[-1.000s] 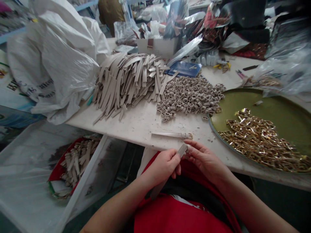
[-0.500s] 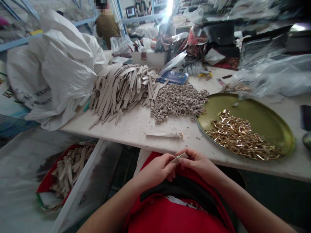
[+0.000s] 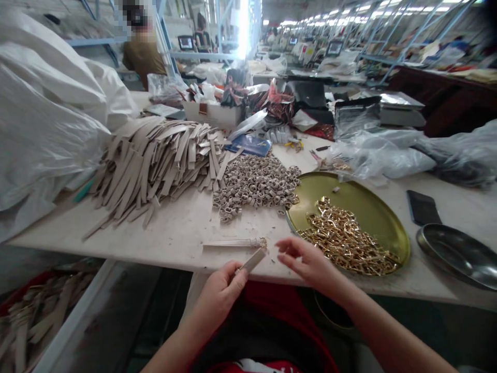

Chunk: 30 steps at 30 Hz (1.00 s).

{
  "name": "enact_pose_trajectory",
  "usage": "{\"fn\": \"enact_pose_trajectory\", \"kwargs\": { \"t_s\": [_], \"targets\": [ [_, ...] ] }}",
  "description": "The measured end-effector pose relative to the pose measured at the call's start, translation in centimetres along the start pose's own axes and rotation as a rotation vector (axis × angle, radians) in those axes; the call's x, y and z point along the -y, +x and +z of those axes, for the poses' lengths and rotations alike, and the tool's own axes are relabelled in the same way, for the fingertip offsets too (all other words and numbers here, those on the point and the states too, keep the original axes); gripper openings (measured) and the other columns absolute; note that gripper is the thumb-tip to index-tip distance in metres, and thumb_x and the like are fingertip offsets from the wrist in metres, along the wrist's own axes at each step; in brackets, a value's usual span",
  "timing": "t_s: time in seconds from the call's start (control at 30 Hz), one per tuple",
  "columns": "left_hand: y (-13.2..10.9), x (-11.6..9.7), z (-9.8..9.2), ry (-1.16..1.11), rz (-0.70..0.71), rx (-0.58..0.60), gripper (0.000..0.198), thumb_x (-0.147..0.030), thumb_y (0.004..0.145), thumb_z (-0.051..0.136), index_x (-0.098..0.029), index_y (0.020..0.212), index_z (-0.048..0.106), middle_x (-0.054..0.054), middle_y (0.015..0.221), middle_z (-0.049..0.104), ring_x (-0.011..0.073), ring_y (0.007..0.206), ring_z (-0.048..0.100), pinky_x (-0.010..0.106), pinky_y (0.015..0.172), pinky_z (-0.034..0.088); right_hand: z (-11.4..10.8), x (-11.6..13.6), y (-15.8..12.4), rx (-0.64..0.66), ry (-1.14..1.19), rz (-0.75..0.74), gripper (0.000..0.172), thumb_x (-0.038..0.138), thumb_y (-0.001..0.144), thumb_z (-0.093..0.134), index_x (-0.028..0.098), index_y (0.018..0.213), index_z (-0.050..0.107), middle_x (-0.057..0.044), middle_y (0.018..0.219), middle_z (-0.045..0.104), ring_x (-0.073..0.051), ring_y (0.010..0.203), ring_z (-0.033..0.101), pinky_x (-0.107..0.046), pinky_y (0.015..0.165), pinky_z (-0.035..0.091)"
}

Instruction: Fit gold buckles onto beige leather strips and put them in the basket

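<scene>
My left hand [image 3: 224,290] is closed around a flat beige strap [image 3: 253,260], whose end sticks out up and to the right. To its right, my right hand [image 3: 301,257] hovers over the table edge with fingers parted and nothing visible in them. Just beyond the hands lies a finished-looking beige strap with a gold buckle [image 3: 234,242]. Behind it is a heap of small beige loops [image 3: 256,181]. Gold buckles [image 3: 349,238] are piled in a round gold-coloured tray [image 3: 382,207] beside my right hand.
Many loose beige straps [image 3: 155,160] are heaped at the left, near a big white sack [image 3: 46,98]. On the right are a phone [image 3: 423,207], a dark metal dish [image 3: 460,254] and clear plastic bags [image 3: 380,155]. A person [image 3: 143,57] is in the background.
My right hand has let go of the strap and moved away toward the buckle tray. The left hand keeps the strap. The view has tilted up and swung right.
</scene>
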<state>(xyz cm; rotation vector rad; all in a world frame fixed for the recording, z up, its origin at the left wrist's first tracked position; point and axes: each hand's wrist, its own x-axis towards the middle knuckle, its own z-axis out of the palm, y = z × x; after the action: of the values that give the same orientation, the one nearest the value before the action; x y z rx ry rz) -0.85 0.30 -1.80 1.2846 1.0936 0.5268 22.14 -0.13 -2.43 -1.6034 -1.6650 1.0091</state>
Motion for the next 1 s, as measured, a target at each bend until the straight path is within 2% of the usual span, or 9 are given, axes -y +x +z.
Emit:
{"fn": "enact_pose_trajectory", "kwargs": {
  "t_s": [0.1, 0.13, 0.23, 0.37, 0.43, 0.53, 0.7, 0.83, 1.0],
  "targets": [
    [1.1, 0.5, -0.3, -0.149, -0.148, 0.008, 0.029, -0.046, 0.081, 0.046, -0.019, 0.073, 0.044, -0.009, 0.047, 0.029, 0.0063, 0.041, 0.024, 0.018, 0.039, 0.019, -5.3, -2.7, 3.1, -0.322, -0.498, 0.004, 0.019, 0.029, 0.084, 0.048, 0.017, 0.094, 0.060, -0.008, 0.088, 0.062, -0.020, 0.074, 0.057, -0.031, 0.067, 0.043],
    [1.4, 0.5, -0.2, -0.179, -0.176, 0.019, 0.029, -0.047, 0.079, 0.046, -0.019, 0.072, 0.042, -0.010, 0.045, 0.027, 0.0059, 0.039, 0.022, 0.018, 0.038, 0.017, -6.7, -3.6, 4.1, -0.334, -0.647, 0.024, 0.020, 0.028, 0.084, 0.048, 0.017, 0.095, 0.061, -0.010, 0.092, 0.062, -0.021, 0.077, 0.058, -0.031, 0.068, 0.042],
    [2.2, 0.3, 0.2, -0.169, -0.182, 0.044, 0.029, -0.047, 0.078, 0.044, -0.019, 0.072, 0.042, -0.010, 0.043, 0.030, 0.0053, 0.037, 0.022, 0.018, 0.037, 0.016, -8.8, -5.5, 6.3, -0.178, -0.965, 0.065, 0.016, 0.026, 0.082, 0.053, 0.017, 0.089, 0.064, -0.010, 0.090, 0.063, -0.022, 0.078, 0.059, -0.030, 0.067, 0.041],
    [2.4, -0.3, 0.6, -0.096, -0.188, 0.088, 0.026, -0.042, 0.080, 0.041, -0.019, 0.069, 0.041, -0.010, 0.041, 0.034, 0.0052, 0.034, 0.025, 0.018, 0.037, 0.018, -9.3, -6.3, 6.9, -0.113, -1.007, 0.033, 0.018, 0.019, 0.084, 0.048, 0.016, 0.083, 0.066, -0.010, 0.083, 0.065, -0.022, 0.078, 0.059, -0.030, 0.071, 0.041],
    [2.2, -0.5, 0.7, -0.063, -0.178, 0.093, 0.023, -0.038, 0.082, 0.038, -0.019, 0.069, 0.040, -0.008, 0.044, 0.041, 0.0056, 0.034, 0.030, 0.019, 0.038, 0.022, -9.0, -5.7, 6.4, -0.231, -0.809, -0.005, 0.021, 0.021, 0.085, 0.046, 0.015, 0.087, 0.066, -0.011, 0.088, 0.066, -0.022, 0.081, 0.059, -0.032, 0.074, 0.042],
    [1.8, -1.0, 1.1, -0.018, -0.113, 0.077, 0.021, -0.032, 0.084, 0.037, -0.018, 0.071, 0.044, -0.005, 0.051, 0.047, 0.0058, 0.038, 0.035, 0.019, 0.041, 0.026, -7.1, -3.3, 4.8, -0.333, -0.090, 0.050, 0.023, 0.032, 0.081, 0.056, 0.018, 0.097, 0.065, -0.006, 0.084, 0.066, -0.019, 0.074, 0.060, -0.032, 0.070, 0.046],
    [0.9, -2.2, 2.0, 0.017, 0.051, 0.011, 0.024, -0.035, 0.086, 0.039, -0.016, 0.078, 0.051, -0.005, 0.052, 0.045, 0.0071, 0.045, 0.036, 0.019, 0.046, 0.029, -0.7, 2.2, 1.6, -0.059, 0.986, 0.308, 0.039, 0.030, 0.060, 0.078, 0.024, 0.097, 0.067, 0.003, 0.071, 0.063, -0.009, 0.062, 0.059, -0.024, 0.065, 0.050],
    [-0.2, -2.0, 1.8, 0.003, 0.078, -0.072, 0.023, -0.035, 0.086, 0.040, -0.016, 0.077, 0.051, -0.006, 0.050, 0.043, 0.0071, 0.044, 0.035, 0.019, 0.047, 0.029, 3.5, 4.3, -0.4, -0.022, 1.281, 0.414, 0.036, 0.021, 0.053, 0.083, 0.021, 0.087, 0.069, 0.003, 0.068, 0.065, -0.006, 0.060, 0.059, -0.018, 0.063, 0.051],
    [-2.1, -0.9, 1.6, 0.099, 0.090, -0.126, 0.026, -0.034, 0.086, 0.039, -0.017, 0.068, 0.045, -0.005, 0.052, 0.043, 0.0077, 0.047, 0.038, 0.020, 0.049, 0.030, 5.2, 4.4, -1.3, -0.090, 1.435, 0.476, 0.036, 0.019, 0.048, 0.086, 0.019, 0.079, 0.069, 0.005, 0.062, 0.062, -0.005, 0.052, 0.055, -0.013, 0.048, 0.048]
  ]
}}
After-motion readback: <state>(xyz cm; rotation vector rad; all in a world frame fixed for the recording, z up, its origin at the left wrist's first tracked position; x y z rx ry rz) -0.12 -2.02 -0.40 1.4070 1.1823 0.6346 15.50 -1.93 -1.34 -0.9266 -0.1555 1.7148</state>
